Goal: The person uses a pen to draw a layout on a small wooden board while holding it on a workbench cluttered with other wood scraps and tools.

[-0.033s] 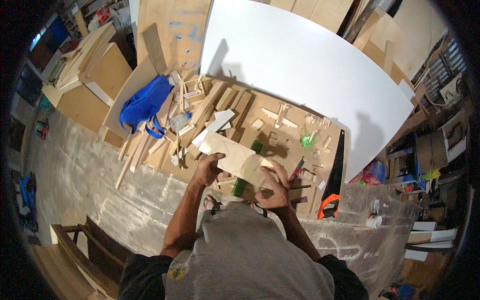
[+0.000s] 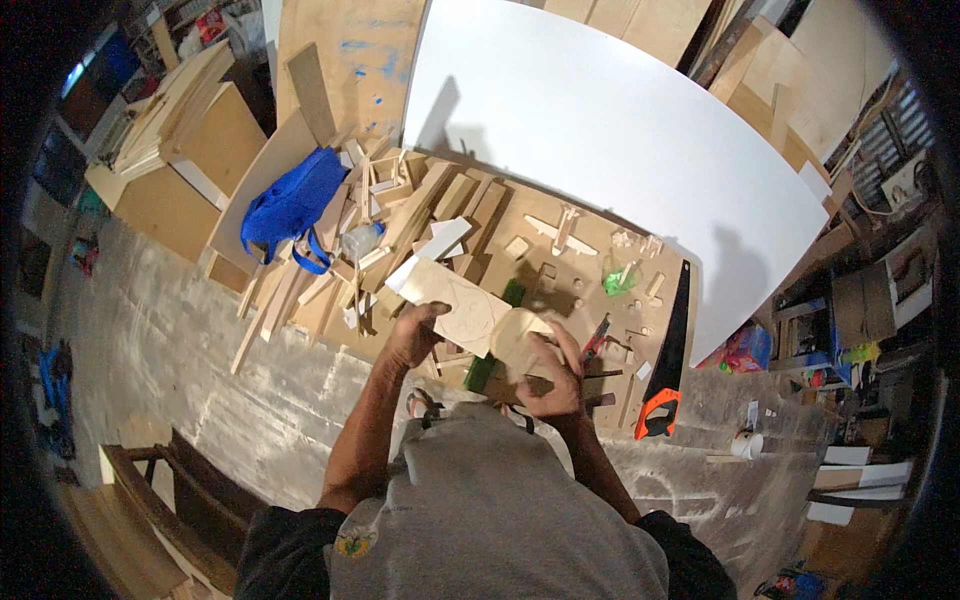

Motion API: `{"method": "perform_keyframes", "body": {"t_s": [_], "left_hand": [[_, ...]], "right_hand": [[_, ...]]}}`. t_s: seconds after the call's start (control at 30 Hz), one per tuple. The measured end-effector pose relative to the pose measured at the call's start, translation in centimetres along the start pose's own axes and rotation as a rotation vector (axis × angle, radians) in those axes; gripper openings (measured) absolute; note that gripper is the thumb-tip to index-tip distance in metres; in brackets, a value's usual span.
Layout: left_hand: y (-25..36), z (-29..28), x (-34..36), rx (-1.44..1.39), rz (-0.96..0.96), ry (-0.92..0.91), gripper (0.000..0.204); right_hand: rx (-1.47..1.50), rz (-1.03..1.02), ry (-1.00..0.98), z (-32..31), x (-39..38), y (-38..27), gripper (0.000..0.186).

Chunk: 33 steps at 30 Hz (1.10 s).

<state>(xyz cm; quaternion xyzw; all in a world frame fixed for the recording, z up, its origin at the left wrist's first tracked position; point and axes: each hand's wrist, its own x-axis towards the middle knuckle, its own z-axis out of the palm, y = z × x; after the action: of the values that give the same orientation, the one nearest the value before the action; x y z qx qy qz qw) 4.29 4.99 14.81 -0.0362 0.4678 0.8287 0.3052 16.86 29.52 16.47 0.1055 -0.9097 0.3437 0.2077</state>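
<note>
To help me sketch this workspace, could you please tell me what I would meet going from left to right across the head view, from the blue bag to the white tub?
Blue bag, left hand, pale rounded wooden piece, right hand, orange-handled saw, white tub.

The rounded piece in my right hand no longer laps over the right end of the board as it did; it has slipped off the face and now sits right at that end, though I can't tell whether the two touch. The board's lower right corner, covered before, now shows sharp, and more of its marked face has come into sight. My right hand has drawn slightly away from the board, to its right, fingers shifting along with the piece. The board itself has edged slightly leftward.
</note>
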Motion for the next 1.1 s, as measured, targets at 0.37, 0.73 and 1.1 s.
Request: {"method": "perform_keyframes", "body": {"t_s": [0.37, 0.73, 1.1], "left_hand": [[3.3, -0.5, 2.3, 0.310, -0.056, 0.103, 0.031], [-5.0, -14.7, 1.3, -0.230, 0.121, 0.296, 0.031], [-3.0, -18.7, -5.8, -0.379, 0.279, 0.242, 0.033]], "right_hand": [[-0.109, 0.221, -0.024, 5.2, -6.6, 7.6, 0.058], [-0.172, 0.347, 0.081, 6.0, -6.8, 10.6, 0.046], [0.144, 0.447, -0.087, 13.8, 5.2, 9.3, 0.013]]}}
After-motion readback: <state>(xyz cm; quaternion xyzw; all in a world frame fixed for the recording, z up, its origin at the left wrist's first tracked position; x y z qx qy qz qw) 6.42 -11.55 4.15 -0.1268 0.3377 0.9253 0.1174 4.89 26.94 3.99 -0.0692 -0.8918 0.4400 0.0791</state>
